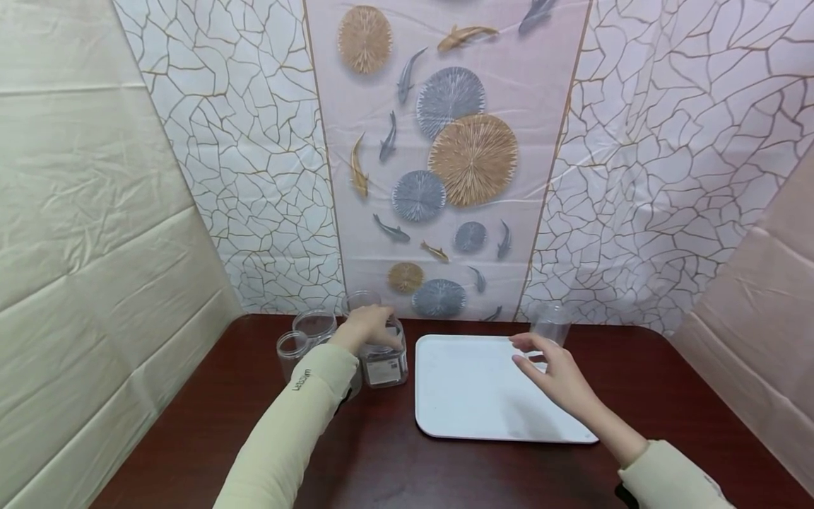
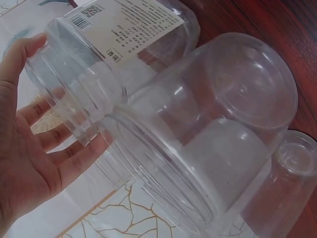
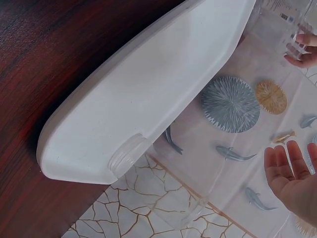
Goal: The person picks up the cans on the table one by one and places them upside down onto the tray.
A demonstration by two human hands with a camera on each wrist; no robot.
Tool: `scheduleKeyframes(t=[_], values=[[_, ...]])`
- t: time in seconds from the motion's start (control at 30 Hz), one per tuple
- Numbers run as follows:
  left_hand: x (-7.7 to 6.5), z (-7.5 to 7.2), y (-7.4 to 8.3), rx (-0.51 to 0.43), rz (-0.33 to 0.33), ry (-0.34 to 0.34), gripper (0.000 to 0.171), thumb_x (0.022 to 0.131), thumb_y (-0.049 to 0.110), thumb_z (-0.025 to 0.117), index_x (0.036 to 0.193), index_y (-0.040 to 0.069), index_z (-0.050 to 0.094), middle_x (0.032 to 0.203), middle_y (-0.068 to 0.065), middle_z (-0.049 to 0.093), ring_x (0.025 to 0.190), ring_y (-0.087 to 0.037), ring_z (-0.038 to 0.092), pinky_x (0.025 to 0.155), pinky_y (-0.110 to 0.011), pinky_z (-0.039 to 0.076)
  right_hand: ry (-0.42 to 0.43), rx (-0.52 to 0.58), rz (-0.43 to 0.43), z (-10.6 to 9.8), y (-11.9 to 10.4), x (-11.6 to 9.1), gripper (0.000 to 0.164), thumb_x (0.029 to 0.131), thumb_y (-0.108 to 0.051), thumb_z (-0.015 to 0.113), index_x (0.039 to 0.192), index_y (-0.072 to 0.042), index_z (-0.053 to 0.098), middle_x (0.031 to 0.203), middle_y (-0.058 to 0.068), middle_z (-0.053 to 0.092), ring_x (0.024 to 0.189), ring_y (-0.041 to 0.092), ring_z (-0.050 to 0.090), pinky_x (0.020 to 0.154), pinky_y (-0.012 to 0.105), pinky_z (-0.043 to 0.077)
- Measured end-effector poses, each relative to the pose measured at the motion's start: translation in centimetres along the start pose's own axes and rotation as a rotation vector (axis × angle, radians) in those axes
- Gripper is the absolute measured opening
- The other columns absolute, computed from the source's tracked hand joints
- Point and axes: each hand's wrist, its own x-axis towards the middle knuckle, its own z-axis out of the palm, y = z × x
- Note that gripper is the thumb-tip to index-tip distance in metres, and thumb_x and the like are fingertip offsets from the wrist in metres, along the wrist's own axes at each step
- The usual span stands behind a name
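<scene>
While the right hand (image 1: 555, 371) hangs over the right side of the white tray (image 1: 458, 389), fingers loosely bent, thumb apart, gripping nothing, the labelled jar (image 1: 384, 372) stands upright just left of that tray, its long axis vertical. Nearer to it is the left hand (image 1: 371, 326), set over it from above, thumb and fingers curved round its mouth, its body directly below them; how firmly they press cannot be told.

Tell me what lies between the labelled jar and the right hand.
In the head view, from the labelled jar to the right hand: a narrow strip of tabletop, then the white tray.
</scene>
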Motion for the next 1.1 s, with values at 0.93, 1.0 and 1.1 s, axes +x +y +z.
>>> scheduleKeyframes(t=[0.93, 1.0, 1.1], values=[[-2.9, -1.4, -1.2, -0.205, 0.183, 0.159, 0.071, 0.073, 0.047, 0.075, 0.130, 0.011, 0.051, 0.123, -0.015, 0.057, 0.110, -0.032, 0.057, 0.092, -0.050, 0.046, -0.023, 0.017, 0.046, -0.1, -0.3, 0.0, 0.024, 0.089, -0.007, 0.063, 0.112, -0.004, 0.062, 0.103, 0.010, 0.068, 0.094, 0.026, 0.062, 0.077, 0.042, 0.054], [-3.3, -1.4, -1.1, -0.221, 0.192, 0.175, 0.073, 0.073, 0.047, 0.075, 0.131, 0.012, 0.050, 0.126, -0.015, 0.056, 0.111, -0.032, 0.057, 0.093, -0.050, 0.046, -0.014, 0.015, 0.044, -0.2, -0.4, 0.1, 0.024, 0.089, -0.007, 0.064, 0.112, -0.003, 0.062, 0.103, 0.011, 0.068, 0.094, 0.027, 0.062, 0.077, 0.042, 0.054], [-3.8, -1.3, -1.0, -0.259, 0.198, 0.196, 0.072, 0.073, 0.047, 0.075, 0.132, 0.014, 0.050, 0.127, -0.014, 0.056, 0.112, -0.031, 0.056, 0.093, -0.050, 0.046, -0.006, 0.020, 0.038, -0.4, -0.4, 0.2, 0.025, 0.089, -0.006, 0.064, 0.113, -0.001, 0.061, 0.104, 0.012, 0.068, 0.095, 0.028, 0.062, 0.077, 0.043, 0.054]])
